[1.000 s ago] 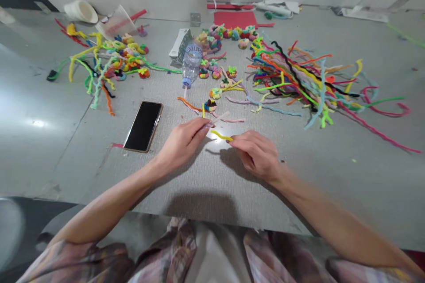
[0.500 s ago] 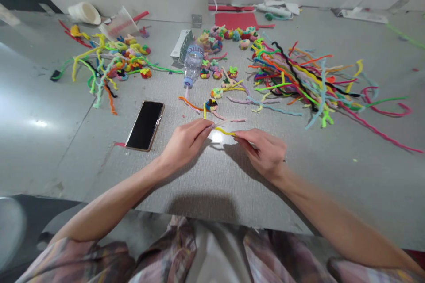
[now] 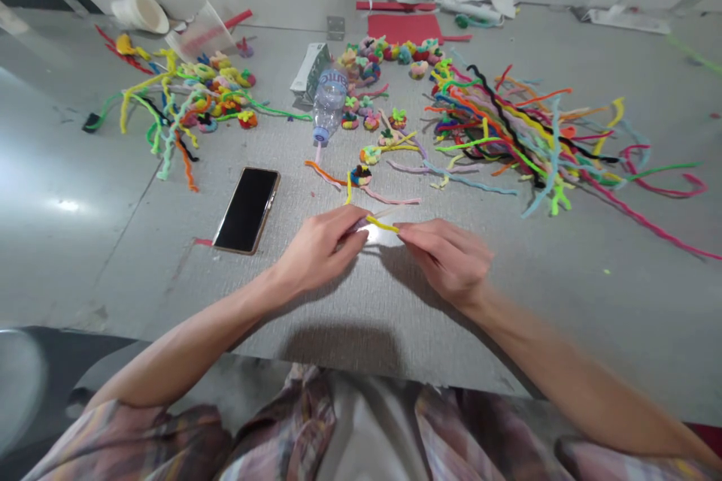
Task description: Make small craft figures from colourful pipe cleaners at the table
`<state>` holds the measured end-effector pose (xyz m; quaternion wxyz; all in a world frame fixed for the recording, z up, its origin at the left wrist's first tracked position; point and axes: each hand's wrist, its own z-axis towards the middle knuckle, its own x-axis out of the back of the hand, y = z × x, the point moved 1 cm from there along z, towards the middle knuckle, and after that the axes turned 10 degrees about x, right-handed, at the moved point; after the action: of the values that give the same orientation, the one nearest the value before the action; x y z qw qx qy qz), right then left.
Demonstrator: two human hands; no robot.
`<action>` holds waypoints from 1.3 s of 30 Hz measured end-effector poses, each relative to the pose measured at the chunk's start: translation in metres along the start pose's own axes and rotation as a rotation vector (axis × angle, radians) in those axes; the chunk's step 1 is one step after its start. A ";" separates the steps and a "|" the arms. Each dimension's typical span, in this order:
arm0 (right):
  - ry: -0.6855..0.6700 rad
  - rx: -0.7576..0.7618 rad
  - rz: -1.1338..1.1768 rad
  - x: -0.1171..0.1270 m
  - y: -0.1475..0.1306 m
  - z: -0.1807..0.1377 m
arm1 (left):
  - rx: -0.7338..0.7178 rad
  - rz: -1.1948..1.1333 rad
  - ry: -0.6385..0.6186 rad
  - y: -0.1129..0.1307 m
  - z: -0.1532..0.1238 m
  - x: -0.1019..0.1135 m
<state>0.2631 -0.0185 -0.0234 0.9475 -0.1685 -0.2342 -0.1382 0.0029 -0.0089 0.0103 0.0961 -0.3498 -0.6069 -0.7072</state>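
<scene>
"Yellow stem [image 3: 382, 224], where does it lie?"
"Low at the worktop [image 3: 350, 301], right in front of the person, strung between both hands. I cannot tell whether it touches the surface. From the left, the phone [image 3: 247, 209] comes first, lying flat and well apart from the stem. Then comes the left hand [image 3: 319, 249], with its fingers [image 3: 350, 225] pinched together on the stem's left end."
"Anything else in that pinch?"
"A pale strand seems to run out from the same fingertips, but it is too blurred to say whether it is gripped."
"And the long axis?"
"It runs nearly crosswise, left to right, dipping slightly toward the right. Only a short length shows between the hands."
"The right side?"
"The right hand [image 3: 451, 259] has thumb and forefinger closed on the other end. Its fingers [image 3: 414, 234] point left, toward the left hand's tips, so the stem runs straight out from each set of fingertips toward the opposite hand."
"Which hand is nearer?"
"Neither, since both touch it, one at each end. A small coil [image 3: 359, 176] sits just beyond, and the loose pile [image 3: 508, 128] lies farther back on the right, well apart from both hands."
</scene>
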 end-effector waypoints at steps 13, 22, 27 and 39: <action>-0.110 0.039 -0.021 -0.001 0.000 -0.002 | -0.004 -0.064 0.024 0.000 -0.002 -0.001; -0.138 0.069 -0.031 -0.001 0.001 -0.002 | -0.040 -0.027 0.041 0.000 -0.002 -0.001; -0.166 0.091 -0.047 -0.001 0.000 0.000 | -0.170 0.043 0.078 0.001 -0.003 -0.001; -0.496 0.026 -0.040 0.009 0.028 -0.003 | -0.560 0.677 -0.173 -0.002 0.000 -0.012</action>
<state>0.2821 0.0041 -0.0287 0.8602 -0.1806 -0.4645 -0.1085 0.0111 -0.0116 0.0012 0.1726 -0.5991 -0.2490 -0.7411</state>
